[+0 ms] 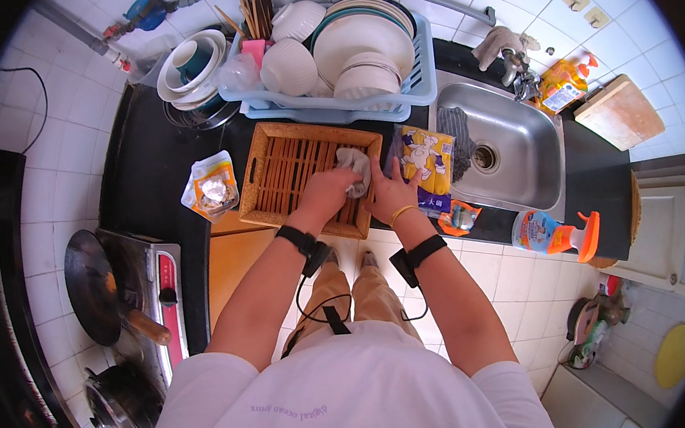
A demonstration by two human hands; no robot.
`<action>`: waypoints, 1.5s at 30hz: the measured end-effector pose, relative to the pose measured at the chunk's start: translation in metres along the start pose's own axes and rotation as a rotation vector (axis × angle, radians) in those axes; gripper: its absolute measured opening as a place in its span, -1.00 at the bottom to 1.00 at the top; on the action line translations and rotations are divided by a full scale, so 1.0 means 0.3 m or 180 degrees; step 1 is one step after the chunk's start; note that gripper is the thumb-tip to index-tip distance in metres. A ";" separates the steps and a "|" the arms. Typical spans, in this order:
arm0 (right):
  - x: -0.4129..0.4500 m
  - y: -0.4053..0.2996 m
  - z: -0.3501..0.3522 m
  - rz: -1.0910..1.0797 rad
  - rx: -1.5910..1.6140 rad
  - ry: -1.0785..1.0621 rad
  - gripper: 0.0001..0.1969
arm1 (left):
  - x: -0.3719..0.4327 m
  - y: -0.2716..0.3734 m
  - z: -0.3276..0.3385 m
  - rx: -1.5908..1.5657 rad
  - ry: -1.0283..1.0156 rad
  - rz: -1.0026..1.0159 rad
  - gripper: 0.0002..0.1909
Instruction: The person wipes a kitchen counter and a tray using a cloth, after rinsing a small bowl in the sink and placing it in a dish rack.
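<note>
A slatted wooden tray (249, 206) with a raised rim lies on the black counter before me, its right side partly covered by my hands. My left hand (326, 191) grips a crumpled greyish cloth (353, 160) against the slats near that side. Fingers spread, my right hand (394, 195) rests against the tray's right rim. Its outer fingers reach over a yellow-and-purple plastic packet (430, 154) beside the tray; the packet bears printing and a cartoon figure.
Behind the tray stands a blue dish rack (422, 68) full of bowls and plates. A steel sink (526, 138) is right; a spray bottle (551, 233) lies near the front edge. An opened pouch (213, 187) lies left, above a gas stove (145, 264) with a wok (91, 287).
</note>
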State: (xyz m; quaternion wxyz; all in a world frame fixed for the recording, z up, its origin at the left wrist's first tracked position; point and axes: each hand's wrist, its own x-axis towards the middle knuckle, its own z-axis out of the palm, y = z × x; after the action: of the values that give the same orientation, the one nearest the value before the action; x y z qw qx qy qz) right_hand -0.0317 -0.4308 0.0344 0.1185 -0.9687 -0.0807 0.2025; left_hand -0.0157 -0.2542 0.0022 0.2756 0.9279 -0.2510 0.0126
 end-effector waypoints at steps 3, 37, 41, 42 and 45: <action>0.009 0.011 0.017 -0.0001 0.0041 0.0011 0.06 | -0.054 0.029 -0.041 0.0103 -0.0498 -0.0074 -0.73; 0.052 -0.053 0.090 -0.0671 -0.0466 0.0854 -0.09 | -0.040 -0.121 -0.081 0.1388 -0.0276 -0.1026 -0.32; 0.044 -0.102 0.083 -0.0906 -0.0304 0.0286 -0.05 | -0.061 -0.166 -0.045 0.1459 0.0210 -0.0866 -0.30; 0.044 -0.098 0.085 -0.0718 -0.0428 0.0242 -0.04 | -0.043 -0.139 -0.069 0.1235 -0.0197 -0.0984 -0.32; 0.051 -0.127 0.082 -0.0504 -0.0666 0.0123 -0.03 | -0.063 -0.101 -0.126 0.0993 -0.0705 -0.1104 -0.36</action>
State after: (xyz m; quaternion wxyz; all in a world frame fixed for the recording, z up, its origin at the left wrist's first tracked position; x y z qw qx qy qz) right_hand -0.0322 -0.3864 0.0167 0.0338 -0.9701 -0.1753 0.1643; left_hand -0.0137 -0.2039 0.0159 0.0980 0.9840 -0.1118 -0.0980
